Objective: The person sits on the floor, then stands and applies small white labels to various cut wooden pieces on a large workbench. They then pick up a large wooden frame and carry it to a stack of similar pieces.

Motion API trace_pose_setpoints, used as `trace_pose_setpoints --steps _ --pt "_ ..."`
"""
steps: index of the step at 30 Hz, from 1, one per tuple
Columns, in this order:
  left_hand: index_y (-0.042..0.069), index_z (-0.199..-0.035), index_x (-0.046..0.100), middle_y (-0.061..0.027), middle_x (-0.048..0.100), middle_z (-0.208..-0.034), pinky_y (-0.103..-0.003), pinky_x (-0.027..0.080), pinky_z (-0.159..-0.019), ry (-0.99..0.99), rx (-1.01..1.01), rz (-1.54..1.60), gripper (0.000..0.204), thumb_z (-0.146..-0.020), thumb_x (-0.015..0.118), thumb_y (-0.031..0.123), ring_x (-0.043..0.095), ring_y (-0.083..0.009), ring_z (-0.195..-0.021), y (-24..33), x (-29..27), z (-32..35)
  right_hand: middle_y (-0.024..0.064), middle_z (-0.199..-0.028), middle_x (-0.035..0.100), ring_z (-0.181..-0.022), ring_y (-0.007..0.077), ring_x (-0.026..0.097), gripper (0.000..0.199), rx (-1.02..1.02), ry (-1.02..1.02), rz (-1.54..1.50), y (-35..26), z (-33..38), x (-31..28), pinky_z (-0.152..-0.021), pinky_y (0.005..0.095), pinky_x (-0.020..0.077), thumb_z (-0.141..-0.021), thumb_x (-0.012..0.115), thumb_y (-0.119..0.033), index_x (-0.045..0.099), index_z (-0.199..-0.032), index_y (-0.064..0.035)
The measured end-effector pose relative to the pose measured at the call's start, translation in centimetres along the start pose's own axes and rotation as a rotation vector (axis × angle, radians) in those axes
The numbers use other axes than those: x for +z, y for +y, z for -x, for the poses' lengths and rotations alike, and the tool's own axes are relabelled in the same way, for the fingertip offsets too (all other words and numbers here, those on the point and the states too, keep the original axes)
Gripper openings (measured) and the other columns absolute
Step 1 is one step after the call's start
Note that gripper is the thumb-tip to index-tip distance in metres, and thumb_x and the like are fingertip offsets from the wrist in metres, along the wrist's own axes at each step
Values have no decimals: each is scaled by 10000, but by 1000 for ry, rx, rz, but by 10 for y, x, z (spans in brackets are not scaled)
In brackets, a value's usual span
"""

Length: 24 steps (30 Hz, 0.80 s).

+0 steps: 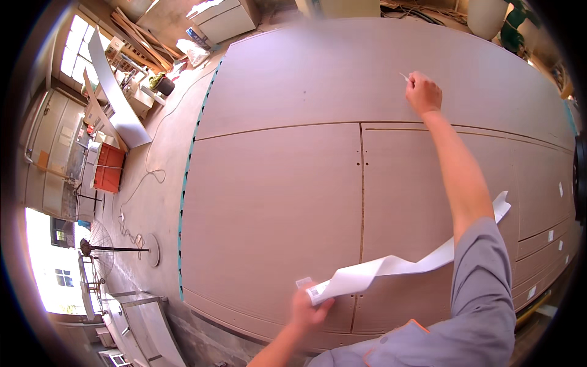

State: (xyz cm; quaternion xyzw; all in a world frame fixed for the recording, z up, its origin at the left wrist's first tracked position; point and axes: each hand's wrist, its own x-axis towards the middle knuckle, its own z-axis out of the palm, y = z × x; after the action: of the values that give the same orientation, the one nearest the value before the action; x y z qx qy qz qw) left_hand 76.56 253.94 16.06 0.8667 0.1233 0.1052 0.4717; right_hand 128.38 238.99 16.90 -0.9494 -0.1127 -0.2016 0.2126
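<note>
Left hand (310,307) gripped white strip (361,275) above panel's (275,202) near edge, right hand (424,93) pinched sliver (403,77); red bin's (107,177) contents were unclear.

The strip (391,265) extends over the panels (275,202), right of the fan (116,249).

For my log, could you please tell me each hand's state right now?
Left hand: closed on the white strip.
Right hand: closed, holding a small white piece.
</note>
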Motion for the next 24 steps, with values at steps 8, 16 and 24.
trace_pose_setpoints --steps 8,16,24 --pt "62 -886 678 -109 617 -890 -339 496 -651 35 49 -42 259 -637 684 128 612 -269 -757 -17 7 13 91 -1443 287 -1340 213 255 568 -260 -233 169 1 16 56 -1096 354 234 -893 436 -348 328 -1366 -54" --pt "46 -919 668 -125 620 -905 -331 487 -682 30 46 44 229 -725 707 160 616 -273 -793 11 -2 2 133 -1446 272 -1339 253 247 623 -220 -554 79 9 73 -17 -1100 356 211 -884 428 -397 326 -1355 -3" --pt "-3 -954 613 -48 595 -912 -292 459 -666 -292 -253 172 294 -789 649 237 561 -135 -791 27 -43 29 141 -1321 464 -1276 283 367 462 -133 -713 -650 -62 266 -221 -1038 373 307 -860 548 -300 513 -1223 -16"
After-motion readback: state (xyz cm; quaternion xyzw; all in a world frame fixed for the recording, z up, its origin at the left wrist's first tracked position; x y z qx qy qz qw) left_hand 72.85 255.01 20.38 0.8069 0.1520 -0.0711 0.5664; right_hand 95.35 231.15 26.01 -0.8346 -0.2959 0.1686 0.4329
